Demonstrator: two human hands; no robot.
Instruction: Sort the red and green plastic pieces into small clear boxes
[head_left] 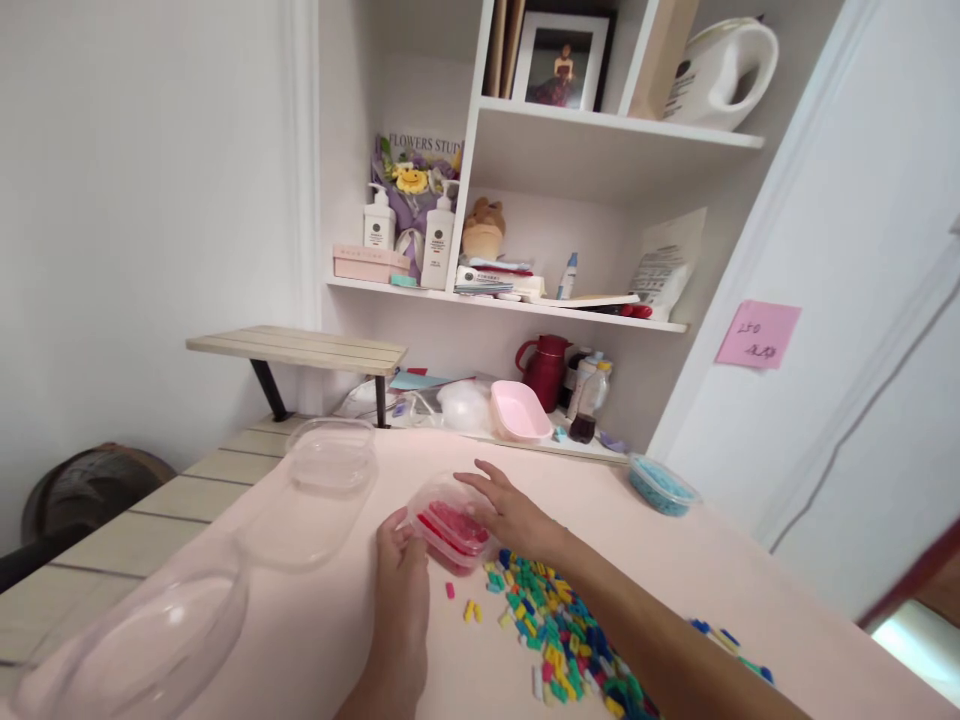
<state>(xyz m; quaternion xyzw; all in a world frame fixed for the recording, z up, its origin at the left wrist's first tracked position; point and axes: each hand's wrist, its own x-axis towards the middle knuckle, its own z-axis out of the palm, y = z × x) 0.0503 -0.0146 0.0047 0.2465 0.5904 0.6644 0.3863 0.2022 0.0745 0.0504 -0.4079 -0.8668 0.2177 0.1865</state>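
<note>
Both hands at a see-through tub with red contents

See-through tub (459, 569) sits mid-table, just past the near-left end of the loose heap; red contents (452, 525) show inside, too blurred to make out singly. Left hand (403, 565): grip closed on the tub's left side, thumb at the rim. Right hand (516, 510): over the far right of the tub, fingers spread; can't tell if the grip is closed on the rim or a lid, or just resting there.

Step in hand, as judged: two-handed handling of the tub, maybe at its rim or lid. Next move calls for a steady left hold, tub kept level, and a right wrist kept off the heap.

Around it: coloured pieces (559, 620) heaped near the right forearm, mixed green, yellow, blue, red. One red piece (450, 590) and yellow pieces (472, 611) lie apart, just in front of the tub. Tub of blue pieces (664, 503) near the table's right edge. See-through oval container (161, 625) on the left of the table (300, 640).
</note>
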